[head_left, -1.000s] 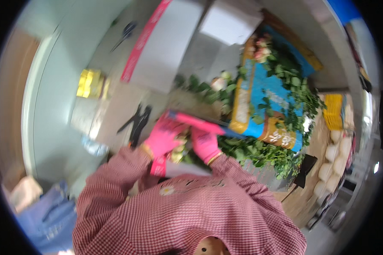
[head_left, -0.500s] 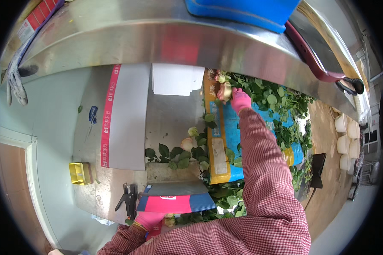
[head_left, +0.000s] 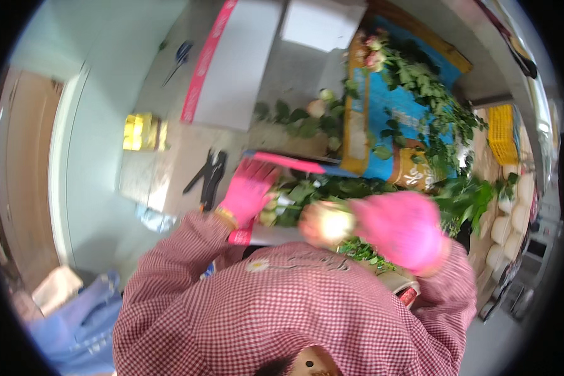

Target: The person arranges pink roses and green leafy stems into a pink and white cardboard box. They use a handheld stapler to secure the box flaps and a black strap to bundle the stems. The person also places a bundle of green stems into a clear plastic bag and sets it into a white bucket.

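Observation:
My right hand (head_left: 407,229), in a pink glove and smeared by motion, grips a rose (head_left: 327,224) with a pale bloom pointing left in front of my chest. My left hand (head_left: 249,194), also gloved in pink, lies with its fingers stretched out against a pink and blue cardboard flap (head_left: 291,164). Beside that hand, pale roses (head_left: 268,214) and green leaves lie below the flap. Farther off, pinkish roses (head_left: 375,59) with long leafy stems rest on a blue and yellow printed sheet (head_left: 376,103).
Black-handled pliers or shears (head_left: 210,178) lie left of my left hand. A yellow box (head_left: 141,131), a blue-handled tool (head_left: 180,56) and a long white board with a pink edge (head_left: 232,69) are farther up. Another pale rose (head_left: 316,108) lies among leaves.
My right hand has come back from the far roses toward my chest, bringing a rose. My left hand now lies against the flap, which has tipped down. The view has shifted downward.

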`<action>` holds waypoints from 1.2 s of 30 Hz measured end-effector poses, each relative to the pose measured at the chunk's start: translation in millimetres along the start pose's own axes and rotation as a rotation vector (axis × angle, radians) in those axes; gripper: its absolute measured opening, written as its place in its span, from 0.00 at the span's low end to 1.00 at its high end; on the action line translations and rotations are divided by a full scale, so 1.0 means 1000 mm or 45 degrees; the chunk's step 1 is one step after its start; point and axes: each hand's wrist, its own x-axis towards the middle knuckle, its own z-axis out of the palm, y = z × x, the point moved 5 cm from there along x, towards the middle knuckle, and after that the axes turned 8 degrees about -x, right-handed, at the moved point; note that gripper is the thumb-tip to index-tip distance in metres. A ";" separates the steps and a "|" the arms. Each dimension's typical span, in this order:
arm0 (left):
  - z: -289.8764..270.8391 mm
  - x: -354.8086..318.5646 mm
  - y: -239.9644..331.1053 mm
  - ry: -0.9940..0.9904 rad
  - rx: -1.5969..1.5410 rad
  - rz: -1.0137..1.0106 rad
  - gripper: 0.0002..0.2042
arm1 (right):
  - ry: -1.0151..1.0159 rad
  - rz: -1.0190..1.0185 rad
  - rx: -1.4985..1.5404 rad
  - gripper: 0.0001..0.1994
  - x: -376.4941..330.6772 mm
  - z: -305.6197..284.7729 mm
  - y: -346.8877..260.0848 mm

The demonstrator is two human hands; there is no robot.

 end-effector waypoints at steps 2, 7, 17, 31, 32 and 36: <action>0.006 -0.006 -0.001 -0.017 -0.035 0.154 0.32 | 0.470 0.146 -0.057 0.05 0.034 0.077 -0.059; 0.019 -0.020 -0.008 -0.100 0.009 0.060 0.27 | 0.326 0.467 -0.163 0.10 0.098 0.247 -0.067; 0.012 -0.029 -0.014 0.116 -0.024 0.124 0.25 | 0.258 0.681 0.738 0.14 0.144 0.238 -0.077; -0.031 0.039 -0.019 -0.465 -0.548 -0.159 0.17 | 0.593 1.194 1.017 0.40 0.157 0.135 0.276; -0.030 0.045 -0.017 -0.427 -0.086 0.105 0.18 | 0.394 1.351 0.867 0.45 0.175 0.172 0.318; 0.004 0.037 -0.045 -0.261 -0.352 -0.134 0.19 | 0.166 1.546 0.853 0.56 0.273 0.267 0.397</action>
